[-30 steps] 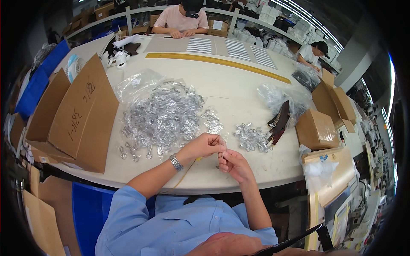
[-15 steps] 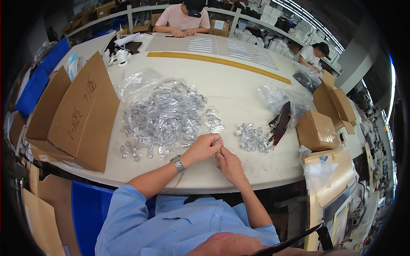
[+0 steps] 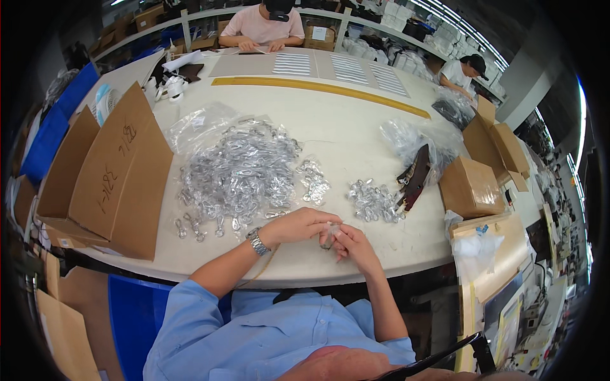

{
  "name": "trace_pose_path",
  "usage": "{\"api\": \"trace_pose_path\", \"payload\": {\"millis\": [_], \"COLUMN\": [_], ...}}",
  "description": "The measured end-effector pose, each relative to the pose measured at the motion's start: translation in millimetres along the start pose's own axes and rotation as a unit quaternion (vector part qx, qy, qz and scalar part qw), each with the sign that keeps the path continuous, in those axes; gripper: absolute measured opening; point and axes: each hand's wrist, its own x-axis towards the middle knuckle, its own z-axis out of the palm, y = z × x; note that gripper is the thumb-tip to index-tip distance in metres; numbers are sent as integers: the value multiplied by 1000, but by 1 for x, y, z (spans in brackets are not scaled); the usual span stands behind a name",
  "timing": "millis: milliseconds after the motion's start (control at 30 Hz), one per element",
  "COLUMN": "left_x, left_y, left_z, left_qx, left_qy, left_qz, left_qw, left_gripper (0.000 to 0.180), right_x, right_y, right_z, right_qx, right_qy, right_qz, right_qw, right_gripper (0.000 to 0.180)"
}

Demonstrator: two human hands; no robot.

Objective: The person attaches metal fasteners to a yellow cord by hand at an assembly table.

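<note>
My left hand (image 3: 301,226) and my right hand (image 3: 358,247) meet over the near edge of the table (image 3: 356,149). Between their fingertips is a small metal snap hook in clear plastic (image 3: 328,239), partly covered by the fingers; both hands pinch it. Just beyond my left hand spreads a large heap of bagged metal snap hooks (image 3: 238,174). A narrow cluster of bagged hooks (image 3: 313,182) lies right of that heap. Farther right, beyond my right hand, is another small pile of bagged hooks (image 3: 375,202).
An open cardboard box (image 3: 121,184) stands at the left, a smaller carton (image 3: 471,187) at the right. Dark straps (image 3: 415,178) lie by a clear plastic bag (image 3: 410,140). A long yellow ruler (image 3: 318,94) crosses the table. Two people (image 3: 264,28) work at the far side.
My hands have moved slightly nearer to me and the fingers have opened out somewhat, so the clear plastic between them now shows. The view has shifted a little.
</note>
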Motion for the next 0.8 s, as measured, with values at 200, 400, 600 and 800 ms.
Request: {"api": "trace_pose_path", "payload": {"millis": [200,400,600,800], "left_x": [-1,0,6,-2], "left_y": [1,-20,-22,-3], "left_z": [5,34,30,-15], "left_qx": [-4,124,78,-111], "left_qy": [-42,104,137,189], "left_qz": [-30,29,14,-100], "left_qw": [999,986,987,971], "left_gripper": [36,30,28,26], "right_x": [0,0,6,22], "right_y": [-2,0,5,-44], "right_z": [9,18,18,-28], "right_qx": [23,-1,40,-490], "right_qy": [-4,43,69,340], "right_qz": [0,-4,-4,-206], "right_qw": [1000,999,997,776], "right_gripper": [28,26,23,14]}}
